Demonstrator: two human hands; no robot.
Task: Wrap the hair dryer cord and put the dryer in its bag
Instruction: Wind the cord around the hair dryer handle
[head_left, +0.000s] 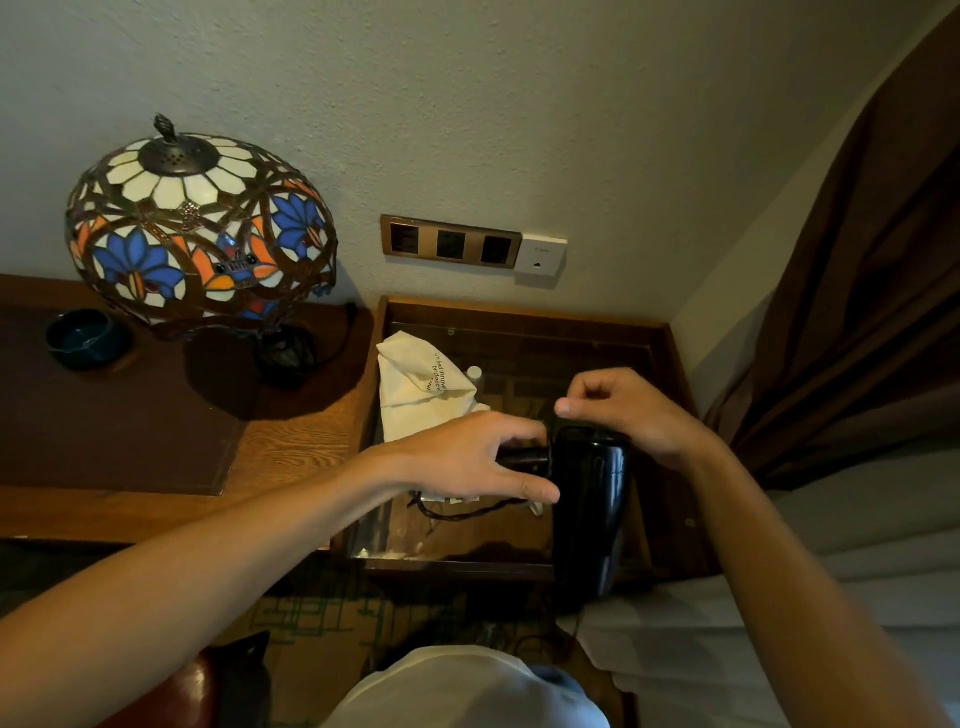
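A black hair dryer (589, 514) hangs over the glass-topped side table (524, 332), its barrel pointing toward me. My left hand (467, 457) grips its folded handle, fingers spread along the body. At the dryer's far end my right hand (621, 410) pinches the black cord between thumb and finger. A loop of dark cord (457, 512) lies on the glass below my left hand. The cream cloth bag (421, 389) with printed text lies crumpled on the table's far left.
A stained-glass lamp (200, 228) and a dark blue bowl (83, 338) stand on the wooden desk (291, 431) at left. Wall sockets (449, 241) sit above the table. A brown curtain (857, 291) hangs right; white bedding (810, 571) lies below it.
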